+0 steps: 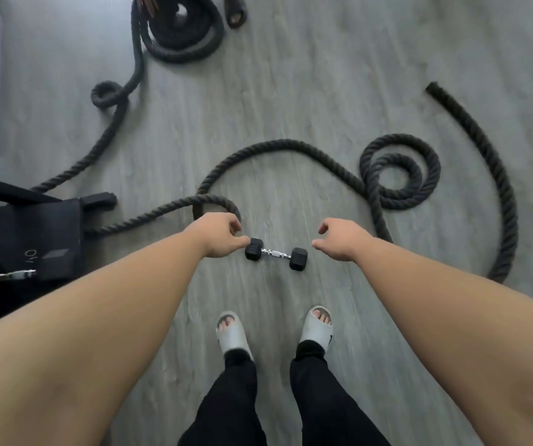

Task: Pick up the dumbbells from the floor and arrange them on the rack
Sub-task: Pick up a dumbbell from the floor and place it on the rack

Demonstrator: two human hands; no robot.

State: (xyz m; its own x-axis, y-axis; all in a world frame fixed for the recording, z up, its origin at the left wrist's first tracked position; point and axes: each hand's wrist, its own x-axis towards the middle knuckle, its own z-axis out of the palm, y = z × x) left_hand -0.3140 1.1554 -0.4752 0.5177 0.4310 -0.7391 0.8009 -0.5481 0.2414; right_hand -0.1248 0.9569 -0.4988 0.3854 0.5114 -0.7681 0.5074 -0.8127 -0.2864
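Observation:
A small black hex dumbbell [275,254] with a chrome handle lies on the grey floor just ahead of my feet. My left hand [218,235] hovers over its left end, fingers curled loosely and holding nothing. To the right of the dumbbell's other end, my right hand [339,241] hangs with fingers apart, also holding nothing. At the left edge stands a black rack [27,233], with a large dumbbell marked 40 [30,254] and a chrome handle [17,274] on it.
A thick black battle rope [400,169] snakes across the floor beyond the dumbbell, with loops at the right and a coil at the top [178,30]. My feet in grey slides [233,333] stand behind the dumbbell. A dark shoe [236,11] lies at the top.

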